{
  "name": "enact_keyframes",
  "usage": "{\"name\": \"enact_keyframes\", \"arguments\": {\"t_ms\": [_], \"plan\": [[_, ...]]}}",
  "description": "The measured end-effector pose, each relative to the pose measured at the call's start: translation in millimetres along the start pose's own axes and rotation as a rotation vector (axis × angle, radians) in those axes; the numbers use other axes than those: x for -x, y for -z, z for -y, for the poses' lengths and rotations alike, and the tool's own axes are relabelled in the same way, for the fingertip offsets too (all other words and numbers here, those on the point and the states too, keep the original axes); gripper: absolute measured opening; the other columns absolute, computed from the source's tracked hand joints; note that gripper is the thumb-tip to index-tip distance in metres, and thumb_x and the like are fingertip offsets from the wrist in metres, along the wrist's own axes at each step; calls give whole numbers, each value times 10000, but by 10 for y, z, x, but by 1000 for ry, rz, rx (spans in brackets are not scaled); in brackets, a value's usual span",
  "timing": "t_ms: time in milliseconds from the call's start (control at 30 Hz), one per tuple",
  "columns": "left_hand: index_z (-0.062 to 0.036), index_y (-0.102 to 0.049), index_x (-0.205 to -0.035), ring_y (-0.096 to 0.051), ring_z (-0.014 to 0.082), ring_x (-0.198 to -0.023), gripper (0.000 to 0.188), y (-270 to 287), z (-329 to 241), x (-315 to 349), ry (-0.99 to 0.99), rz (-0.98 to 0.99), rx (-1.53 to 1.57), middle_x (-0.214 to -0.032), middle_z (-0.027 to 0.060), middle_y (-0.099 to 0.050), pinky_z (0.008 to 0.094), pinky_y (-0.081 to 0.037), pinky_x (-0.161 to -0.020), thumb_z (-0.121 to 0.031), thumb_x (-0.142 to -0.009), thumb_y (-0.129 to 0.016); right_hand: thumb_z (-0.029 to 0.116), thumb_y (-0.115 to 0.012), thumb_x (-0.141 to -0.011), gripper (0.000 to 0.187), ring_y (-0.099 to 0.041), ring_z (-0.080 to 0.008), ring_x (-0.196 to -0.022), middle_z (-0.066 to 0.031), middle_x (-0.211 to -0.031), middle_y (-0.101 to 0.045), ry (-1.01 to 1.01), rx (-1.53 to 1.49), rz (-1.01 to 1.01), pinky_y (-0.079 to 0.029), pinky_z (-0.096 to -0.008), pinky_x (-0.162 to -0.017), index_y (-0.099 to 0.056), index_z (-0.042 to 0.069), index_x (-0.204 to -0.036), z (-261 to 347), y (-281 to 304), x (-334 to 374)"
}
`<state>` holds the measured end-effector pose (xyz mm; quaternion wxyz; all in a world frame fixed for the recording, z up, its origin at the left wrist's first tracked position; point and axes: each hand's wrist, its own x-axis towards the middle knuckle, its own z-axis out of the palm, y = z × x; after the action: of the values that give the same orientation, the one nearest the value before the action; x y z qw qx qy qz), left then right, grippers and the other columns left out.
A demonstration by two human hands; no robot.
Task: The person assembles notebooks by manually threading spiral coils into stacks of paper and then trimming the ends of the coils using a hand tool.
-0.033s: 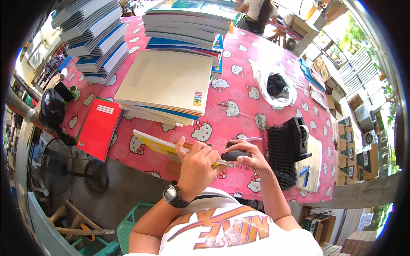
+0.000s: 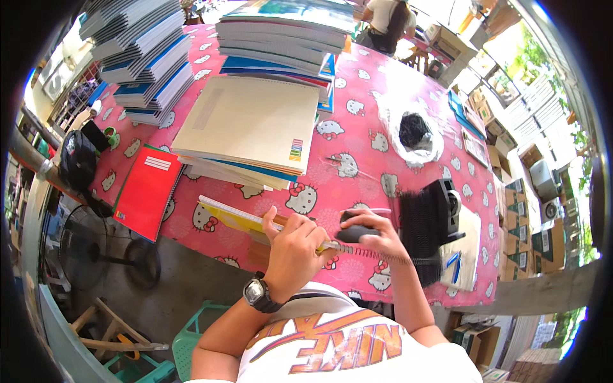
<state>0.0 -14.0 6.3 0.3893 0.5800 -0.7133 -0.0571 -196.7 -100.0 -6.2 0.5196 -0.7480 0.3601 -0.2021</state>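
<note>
My left hand (image 2: 297, 239) is closed on a thin yellow-covered notebook (image 2: 239, 217), held on edge over the front of the table. Along the notebook's right end, a thin wire spiral coil (image 2: 367, 253) sticks out and runs right toward a mass of black coils (image 2: 418, 236). My right hand (image 2: 381, 233) is curled round a dark rounded thing (image 2: 351, 233) just above the coil; its kind is unclear and the fingers are slightly blurred. The coil's far end merges with the black coils.
A cream-covered notebook stack (image 2: 249, 121) stands ahead, with a taller stack (image 2: 143, 70) to its left. A red notebook (image 2: 147, 191) lies at the left edge. At right are a black holder (image 2: 444, 204), blue-handled tool (image 2: 453, 267) and plastic bag (image 2: 412, 153).
My right hand's fingers have shifted slightly over the dark rounded thing, which shows more now. The left hand and the notebook have stayed nearly still.
</note>
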Motion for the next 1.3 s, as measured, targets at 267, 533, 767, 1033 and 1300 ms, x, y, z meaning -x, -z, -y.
{"name": "enact_keyframes", "arguments": {"t_ms": [267, 533, 767, 1033, 1300], "plan": [[-158, -592, -701, -540, 186, -850, 316, 72, 34, -26, 49, -90, -22, -733, -21, -552, 564, -139, -1009, -335, -552, -807, 588, -667, -648, 666, -541, -280, -1060, -191, -1138, -580, 77, 58, -23, -365, -394, -942, -669, -3, -954, -37, 158, -99], [-150, -609, -731, -531, 164, -878, 323, 107, 170, 91, 80, -72, -63, -762, -26, -538, 645, -50, -1036, -378, -584, -786, 529, -703, -622, 602, -540, -265, -1060, -194, -1118, -595, 304, -664, 389, -370, -384, -938, -686, 20, -943, 256, 79, -142], [-150, -611, -751, -533, 158, -916, 341, 263, 307, 164, 72, -140, -94, -793, -31, -547, 626, -25, -1062, -363, -559, -796, 518, -713, -602, 620, -556, -261, -1015, -195, -1094, -605, 204, -391, 263, -407, -363, -899, -674, -18, -912, 354, -18, -185], [-142, -617, -753, -542, 158, -885, 361, 252, 343, 239, 62, -139, -72, -772, -26, -545, 612, -53, -1078, -366, -544, -808, 612, -705, -617, 688, -594, -279, -944, -200, -1092, -604, 122, -97, 272, -406, -357, -897, -680, -14, -902, 345, -108, -382], [-143, -533, -1160, -560, 172, -885, 717, 323, 363, 231, 102, -162, -1, -847, -10, -566, 567, -109, -1083, -345, -537, -826, 533, -687, -678, 590, -549, -276, -1045, -184, -1086, -604, 192, -17, 204, -393, -376, -926, -671, 17, -964, 289, -136, -535]]}}
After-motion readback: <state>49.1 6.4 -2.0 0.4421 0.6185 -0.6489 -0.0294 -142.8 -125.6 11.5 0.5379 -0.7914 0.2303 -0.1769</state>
